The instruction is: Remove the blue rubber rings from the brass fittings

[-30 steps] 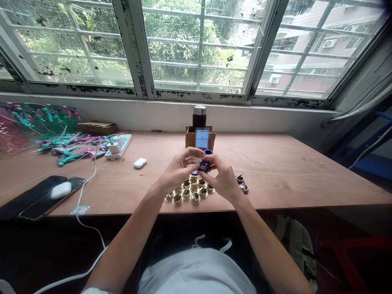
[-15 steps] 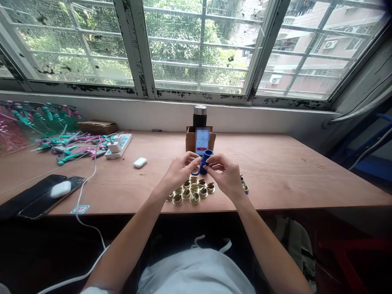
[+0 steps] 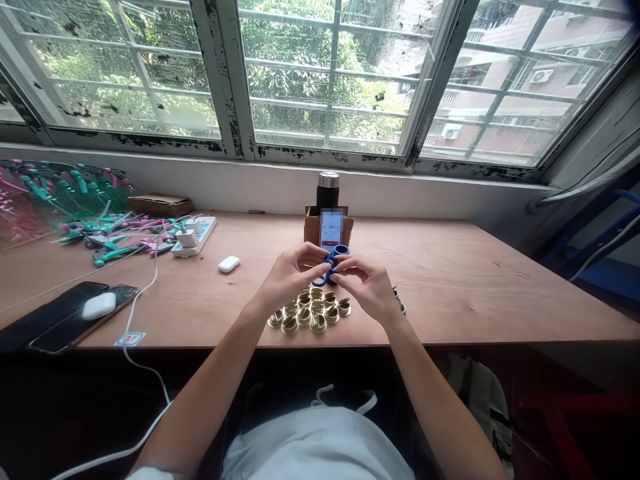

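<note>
In the head view, my left hand (image 3: 303, 265) pinches a small blue ring (image 3: 330, 261), tilted between thumb and fingertips. My right hand (image 3: 364, 280) closes its thumb and fingers on blue rings from the right; the fingers partly hide which ones. Behind the fingertips stands a stack of blue rings (image 3: 342, 249), its round top opening showing. Another blue ring (image 3: 319, 281) lies flat on the table just below my left fingers. Nearer to me, several gold-coloured round metal pieces (image 3: 318, 323) sit in a cluster, each with an upright part across it.
A phone (image 3: 331, 228) leans on a cardboard holder (image 3: 311, 227) before a black bottle (image 3: 328, 195). More small pieces (image 3: 402, 308) lie beside my right wrist. Leftward are a white case (image 3: 229, 265), a power strip (image 3: 200, 235), pliers (image 3: 113, 252), a cable and dark phones (image 3: 60, 330).
My left fingers have moved slightly right and now hold a tilted blue ring in front of the stack. My right hand stays close to the stack. The view has shifted slightly.
</note>
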{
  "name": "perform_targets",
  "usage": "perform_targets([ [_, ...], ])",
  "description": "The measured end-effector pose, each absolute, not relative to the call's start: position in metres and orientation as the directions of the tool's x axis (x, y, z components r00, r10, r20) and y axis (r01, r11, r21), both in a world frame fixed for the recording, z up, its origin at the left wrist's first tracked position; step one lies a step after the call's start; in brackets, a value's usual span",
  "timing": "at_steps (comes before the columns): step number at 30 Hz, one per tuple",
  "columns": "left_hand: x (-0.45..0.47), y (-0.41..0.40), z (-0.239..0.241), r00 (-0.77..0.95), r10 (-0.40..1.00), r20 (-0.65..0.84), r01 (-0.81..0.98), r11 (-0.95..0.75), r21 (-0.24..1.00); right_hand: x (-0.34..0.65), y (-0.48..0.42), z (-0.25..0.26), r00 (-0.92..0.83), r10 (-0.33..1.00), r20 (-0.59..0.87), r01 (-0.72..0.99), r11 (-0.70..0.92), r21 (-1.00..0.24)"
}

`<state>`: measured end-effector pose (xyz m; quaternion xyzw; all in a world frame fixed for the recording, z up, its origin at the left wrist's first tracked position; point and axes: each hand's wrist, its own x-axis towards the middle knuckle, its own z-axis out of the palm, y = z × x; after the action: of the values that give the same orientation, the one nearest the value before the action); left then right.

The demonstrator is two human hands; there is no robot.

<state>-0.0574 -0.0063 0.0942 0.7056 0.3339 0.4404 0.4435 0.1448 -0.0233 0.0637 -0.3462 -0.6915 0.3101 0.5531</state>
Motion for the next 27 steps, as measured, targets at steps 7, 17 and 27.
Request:
perform_targets([
  [7,-0.062,-0.002,0.095,0.244,0.897,0.368,0.156,-0.411,0.898,0.163,-0.005,0.059,0.058,0.809,0.585,0.37,0.527,-0.765],
  [17,-0.067,-0.002,0.098,0.161,0.903,0.398,0.131,-0.419,0.898,0.173,0.038,0.054,0.04,0.829,0.558,0.53,0.456,-0.715],
  [27,-0.066,-0.001,0.097,0.15,0.891,0.428,0.123,-0.447,0.886,0.169,0.048,0.054,0.007,0.831,0.556,0.541,0.465,-0.701],
])
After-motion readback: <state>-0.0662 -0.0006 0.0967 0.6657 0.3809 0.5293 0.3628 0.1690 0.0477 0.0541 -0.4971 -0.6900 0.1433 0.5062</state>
